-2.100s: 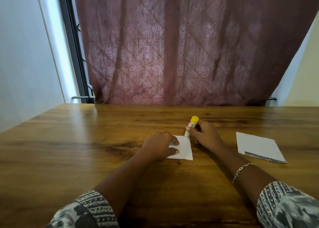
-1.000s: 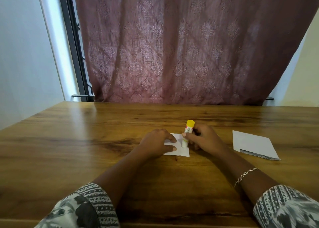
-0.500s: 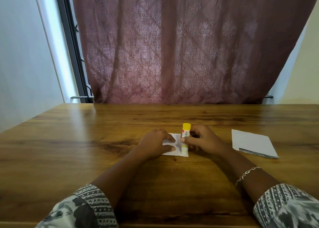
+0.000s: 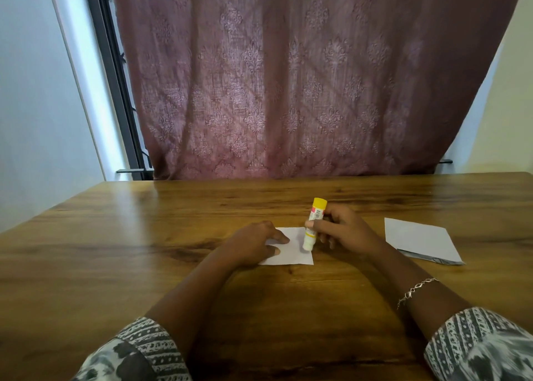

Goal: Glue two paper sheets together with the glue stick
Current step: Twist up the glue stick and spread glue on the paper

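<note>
Glue stick (image 4: 313,227) stands nearly upright in the right hand (image 4: 343,230), its yellow end up and leaning slightly away from the person, its pale lower end touching the small white paper sheet (image 4: 291,249) near that sheet's right edge. The right hand's fingers are curled closed around the middle of the tube, so much of the label is covered; a barcode and a patch of red show above the forefinger, and the print is too small to read. Whether glue is exposed at the lower tip cannot be told.

The left hand (image 4: 253,246) lies flat on the left part of the same sheet, fingers spread loosely and pressing it to the wooden table (image 4: 144,236); it grips nothing, only holds the paper down. The hand hides the sheet's left edge, so the paper's full outline is not visible.

A second white sheet (image 4: 418,240) lies well apart to the right on the table. A darker, greyish strip shows along its near edge, and it is unclear whether that is a folded flap or another piece underneath.

A thin chain bracelet (image 4: 416,290) sits on the right wrist. Patterned black-and-white sleeves (image 4: 144,349) are cut off by the bottom frame edge. Behind the table hangs a mauve patterned curtain (image 4: 302,78), covering most of the window; only a dark window frame (image 4: 115,78) shows at its left side, beside a pale wall.
</note>
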